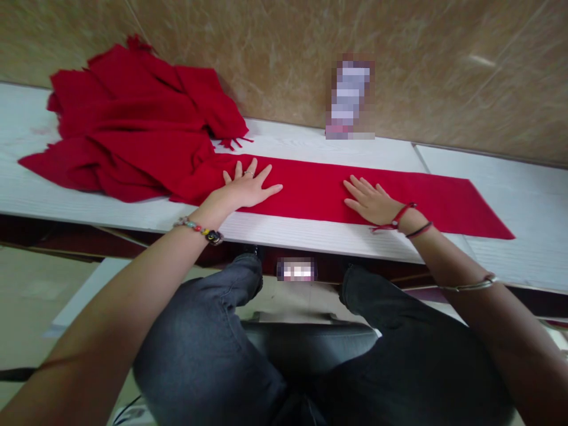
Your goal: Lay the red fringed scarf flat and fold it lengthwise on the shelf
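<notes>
A red fringed scarf (pixel 310 186) lies along the white bench top. Its right part is spread flat in a long strip with a slanted right end, while the left part is heaped in loose folds with tassels showing. My left hand (pixel 249 186) rests palm down, fingers spread, on the flat cloth where it meets the heap. Further right, my right hand (pixel 370 201) lies flat on the strip with its fingers stretched out. Neither hand grips the cloth.
A brown marbled wall (pixel 266 59) rises behind the white bench top (pixel 310 231). Against it stands a small blurred-out object (pixel 350 97). Below the front edge are my legs in dark jeans (pixel 199 337) and a dark seat (pixel 310 349).
</notes>
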Demonstrator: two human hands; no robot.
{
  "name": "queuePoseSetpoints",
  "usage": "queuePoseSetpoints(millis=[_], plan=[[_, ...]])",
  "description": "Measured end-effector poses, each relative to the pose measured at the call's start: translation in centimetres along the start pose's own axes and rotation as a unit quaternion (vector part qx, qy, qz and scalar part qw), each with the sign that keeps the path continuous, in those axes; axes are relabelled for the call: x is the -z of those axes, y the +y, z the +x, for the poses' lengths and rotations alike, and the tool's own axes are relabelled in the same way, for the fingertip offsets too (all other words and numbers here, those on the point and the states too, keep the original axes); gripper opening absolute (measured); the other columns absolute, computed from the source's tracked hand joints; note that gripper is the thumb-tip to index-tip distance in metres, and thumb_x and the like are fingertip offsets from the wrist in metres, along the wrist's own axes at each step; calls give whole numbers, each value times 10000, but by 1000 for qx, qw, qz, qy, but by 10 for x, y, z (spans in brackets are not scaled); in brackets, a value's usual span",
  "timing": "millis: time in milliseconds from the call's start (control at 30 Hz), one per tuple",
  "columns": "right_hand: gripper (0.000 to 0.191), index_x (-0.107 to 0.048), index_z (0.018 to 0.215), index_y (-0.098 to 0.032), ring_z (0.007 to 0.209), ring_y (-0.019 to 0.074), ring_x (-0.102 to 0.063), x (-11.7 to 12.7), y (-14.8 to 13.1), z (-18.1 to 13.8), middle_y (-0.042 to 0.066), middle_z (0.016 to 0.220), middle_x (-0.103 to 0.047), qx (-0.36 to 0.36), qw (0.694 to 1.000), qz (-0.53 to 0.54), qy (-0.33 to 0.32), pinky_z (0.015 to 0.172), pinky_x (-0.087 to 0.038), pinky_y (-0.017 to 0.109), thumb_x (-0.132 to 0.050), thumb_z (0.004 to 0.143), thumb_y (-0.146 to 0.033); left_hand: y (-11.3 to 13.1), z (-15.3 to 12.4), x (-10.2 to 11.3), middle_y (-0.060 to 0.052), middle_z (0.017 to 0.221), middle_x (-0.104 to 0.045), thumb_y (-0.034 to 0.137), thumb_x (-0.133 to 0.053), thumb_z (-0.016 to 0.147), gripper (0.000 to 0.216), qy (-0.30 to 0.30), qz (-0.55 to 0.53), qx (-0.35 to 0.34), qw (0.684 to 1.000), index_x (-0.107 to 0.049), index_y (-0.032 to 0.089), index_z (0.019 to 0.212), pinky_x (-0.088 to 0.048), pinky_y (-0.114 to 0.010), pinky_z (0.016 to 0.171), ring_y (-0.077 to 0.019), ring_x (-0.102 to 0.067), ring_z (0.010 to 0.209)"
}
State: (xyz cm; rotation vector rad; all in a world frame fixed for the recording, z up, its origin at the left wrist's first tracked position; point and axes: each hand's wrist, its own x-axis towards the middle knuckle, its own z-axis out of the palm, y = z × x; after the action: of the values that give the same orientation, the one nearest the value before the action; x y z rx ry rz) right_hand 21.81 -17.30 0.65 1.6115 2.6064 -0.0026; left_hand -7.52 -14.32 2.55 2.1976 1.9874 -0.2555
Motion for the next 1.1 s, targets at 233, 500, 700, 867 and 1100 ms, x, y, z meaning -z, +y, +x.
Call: queuePoseSetpoints(millis=[233, 500, 700, 867, 1100], plan=[[664, -245, 1455, -102, 1379, 318, -211, 4, 8, 32, 193, 1492, -258, -64, 992, 85, 62, 1055, -266, 560, -199, 928, -504, 1, 4, 25, -118, 1543, -130, 652, -197, 863, 751, -6, 29, -14, 999, -158, 215, 1472, -201, -510, 1082, -357, -102, 1399], [611, -235, 1465, -157, 1399, 301, -139, 11, -60, 74, 128, 1532, -166, -3, 997, 72, -8, 1082, -180, 572, -243, 937, -465, 26, 17, 6, -33, 1561, 16, 575, -127, 896, 640, -20, -13, -25, 999, -76, 306, 1474, -135, -645, 1052, -376, -14, 1402], [579, -240, 1461, -184, 1390, 324, -167, 1, -17, 51, 120, 1531, -178, -64, 997, 43, -7, 1045, -208, 627, -253, 938, -432, 13, 21, 0, -17, 1563, 26, 674, -144, 842, 708, 6, -6, -9, 1000, -49, 347, 1464, -146, -660, 1041, -433, -19, 1383], [552, -286, 1444, -155, 1375, 339, -211, -6, 40, 15, 159, 1512, -221, -165, 985, 40, 15, 1028, -193, 658, -263, 946, -393, 6, 20, 2, -57, 1561, 31, 736, -138, 803, 791, -2, 8, 25, 1000, -18, 321, 1466, -171, -639, 1046, -443, -33, 1377], [537, -351, 1399, -62, 1322, 432, -279, -12, 122, -39, 292, 1432, -308, -253, 965, 52, 48, 919, -263, 719, -239, 951, -335, 8, 14, 12, -77, 1559, 4, 724, -146, 813, 807, -23, 20, 34, 999, -50, 276, 1476, -180, -578, 1079, -387, -39, 1397]])
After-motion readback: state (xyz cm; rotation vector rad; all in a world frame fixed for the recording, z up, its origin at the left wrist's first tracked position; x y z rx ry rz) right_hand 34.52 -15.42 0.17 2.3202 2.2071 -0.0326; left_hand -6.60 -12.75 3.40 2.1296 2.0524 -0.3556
